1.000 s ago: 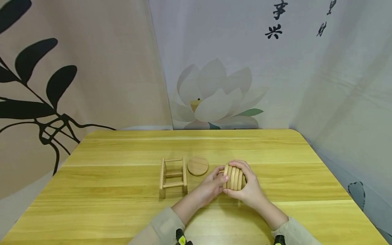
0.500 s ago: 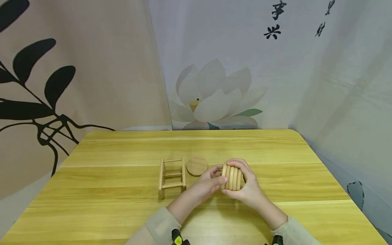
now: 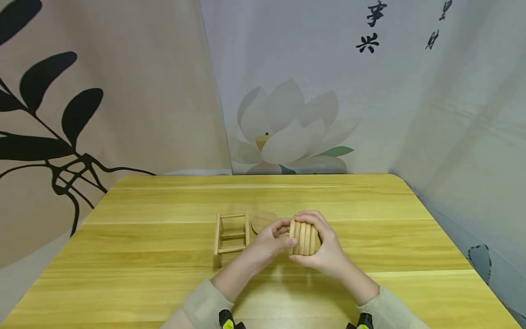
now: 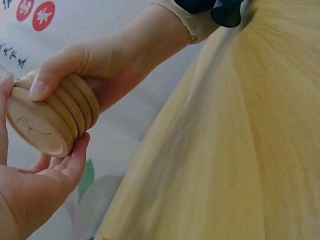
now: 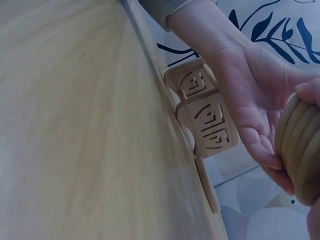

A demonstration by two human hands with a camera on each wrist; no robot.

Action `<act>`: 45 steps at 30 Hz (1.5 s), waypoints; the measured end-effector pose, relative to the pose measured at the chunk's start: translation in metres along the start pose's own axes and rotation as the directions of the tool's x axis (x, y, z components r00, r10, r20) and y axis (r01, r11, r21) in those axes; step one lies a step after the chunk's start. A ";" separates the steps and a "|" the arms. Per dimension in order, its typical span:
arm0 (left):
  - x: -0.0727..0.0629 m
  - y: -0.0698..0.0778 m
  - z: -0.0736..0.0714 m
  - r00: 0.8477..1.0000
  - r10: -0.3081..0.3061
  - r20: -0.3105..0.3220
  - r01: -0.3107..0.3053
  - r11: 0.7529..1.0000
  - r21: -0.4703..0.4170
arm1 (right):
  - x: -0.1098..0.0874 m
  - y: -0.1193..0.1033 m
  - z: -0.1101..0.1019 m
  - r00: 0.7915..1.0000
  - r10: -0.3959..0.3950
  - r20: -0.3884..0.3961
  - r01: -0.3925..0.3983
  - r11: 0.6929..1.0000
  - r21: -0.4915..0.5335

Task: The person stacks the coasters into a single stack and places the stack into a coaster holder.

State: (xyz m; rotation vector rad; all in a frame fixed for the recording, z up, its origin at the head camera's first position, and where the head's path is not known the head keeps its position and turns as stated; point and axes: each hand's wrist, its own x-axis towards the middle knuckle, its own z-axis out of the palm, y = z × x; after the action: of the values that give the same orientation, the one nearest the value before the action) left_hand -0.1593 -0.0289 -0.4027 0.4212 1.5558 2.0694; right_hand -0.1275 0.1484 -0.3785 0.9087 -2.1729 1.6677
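A stack of several round wooden coasters (image 3: 303, 238) is held on its side above the table, between both hands. My right hand (image 3: 328, 250) grips it from the right, thumb low and fingers over the top. From the left, my left hand (image 3: 267, 242) holds the end coaster between thumb and fingers. That coaster's outer face (image 4: 36, 125) carries a thin line drawing in the left wrist view. One more coaster (image 3: 261, 222) lies flat behind my left hand, which partly covers it. A wooden coaster holder (image 3: 231, 249) stands left of the hand; its panels (image 5: 212, 125) have cut-out slots.
The light wooden table (image 3: 144, 274) has rounded far corners. A printed cloth backdrop (image 3: 287, 55) with a lotus, dark leaves and characters hangs behind it. Black wrist devices (image 3: 227, 320) sit at both cuffs.
Both hands have moved a little to the left with the stack of coasters. My left hand now covers part of the coaster on the table. The holder stays where it was.
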 end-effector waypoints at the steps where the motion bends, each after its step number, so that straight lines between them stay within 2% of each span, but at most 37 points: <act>1: -0.001 0.001 -0.001 1.000 0.000 -0.004 0.000 1.000 0.004 | 0.001 0.000 0.001 1.000 -0.006 0.002 0.006 1.000 0.003; 13: -0.014 0.011 -0.009 0.999 0.007 -0.031 -0.006 1.000 0.017 | 0.012 -0.003 0.013 0.997 -0.075 0.021 0.074 0.997 0.031; 22: -0.020 0.024 -0.018 0.999 0.008 -0.035 -0.007 0.999 0.045 | 0.024 -0.008 0.024 0.998 -0.059 0.023 0.058 0.996 0.064; 30: -0.027 0.033 -0.030 0.994 0.043 -0.096 -0.033 0.993 0.110 | 0.036 -0.008 0.034 0.999 -0.025 0.046 0.019 0.993 0.116; 36: -0.032 0.037 -0.040 0.990 0.052 -0.133 -0.035 0.991 0.125 | 0.045 -0.007 0.043 0.995 -0.083 0.060 0.075 0.989 0.127; 45: -0.039 0.049 -0.051 0.976 0.127 -0.178 -0.087 0.973 0.215 | 0.061 -0.005 0.055 0.982 -0.181 0.053 0.173 0.977 0.128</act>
State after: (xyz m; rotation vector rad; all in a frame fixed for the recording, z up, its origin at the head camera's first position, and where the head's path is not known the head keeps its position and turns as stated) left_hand -0.1649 -0.1015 -0.3688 0.3980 1.9106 2.0880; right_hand -0.1624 0.0762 -0.3581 1.1685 -1.9797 1.7209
